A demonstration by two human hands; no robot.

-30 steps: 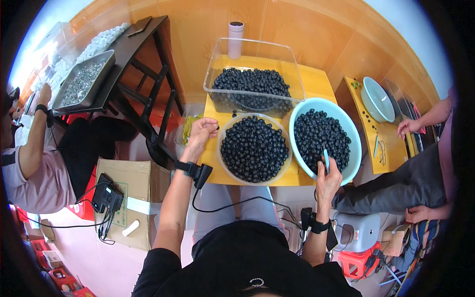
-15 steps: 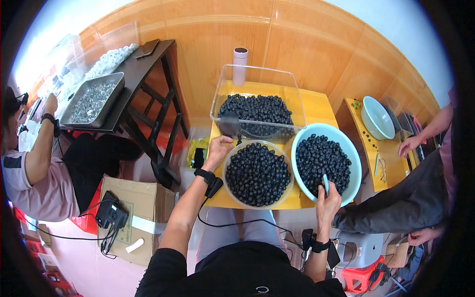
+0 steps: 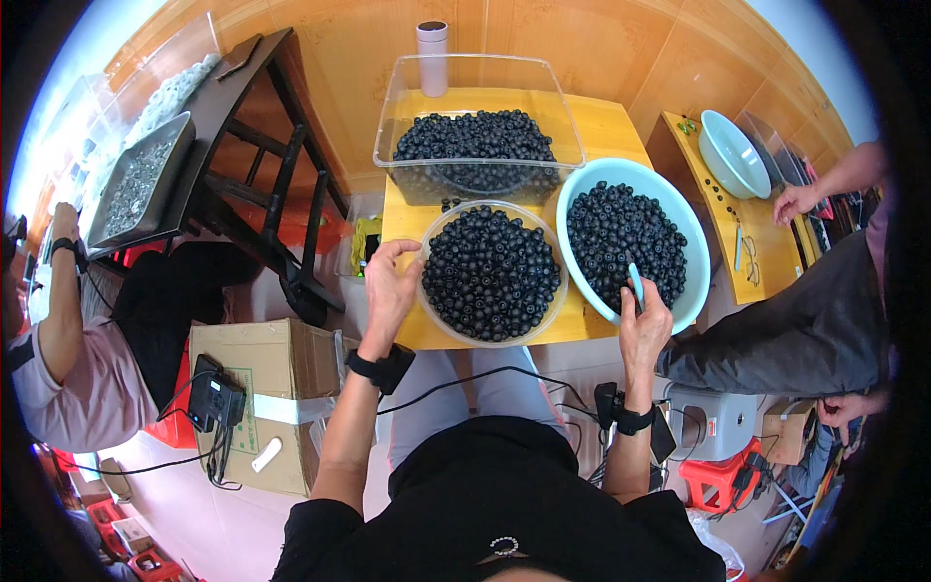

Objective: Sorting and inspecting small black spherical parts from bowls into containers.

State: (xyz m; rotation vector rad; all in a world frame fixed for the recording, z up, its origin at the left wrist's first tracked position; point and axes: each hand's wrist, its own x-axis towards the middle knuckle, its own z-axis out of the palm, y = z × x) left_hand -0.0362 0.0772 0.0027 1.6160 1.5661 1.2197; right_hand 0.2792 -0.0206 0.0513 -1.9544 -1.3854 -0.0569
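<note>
Beside the left rim of a clear round tub (image 3: 558, 308) is my left hand (image 3: 388, 291), its fingers curved and apart with nothing seen in them. Small blue-black berries (image 3: 490, 276) fill this tub. My right hand (image 3: 645, 330) grips a slim tool with a light blue handle (image 3: 636, 287) over the near part of a pale blue bowl (image 3: 700, 281). More dark berries (image 3: 621, 233) lie in that bowl; the tool's tip is too small to make out. Behind the tub stands a clear rectangular bin (image 3: 572, 145), also holding dark berries (image 3: 475, 136).
A pink bottle (image 3: 433, 63) stands behind the bin on the yellow table (image 3: 606, 121). At left, a person sits by a dark table with a metal tray (image 3: 145, 184); a cardboard box (image 3: 257, 369) is nearer. Another person's hand (image 3: 795, 202) is by an aqua basin (image 3: 734, 155).
My left hand has moved from near the bin's front corner to the tub's left rim. A blurred dark round thing near it is gone. My right hand stays at the bowl with the tool.
</note>
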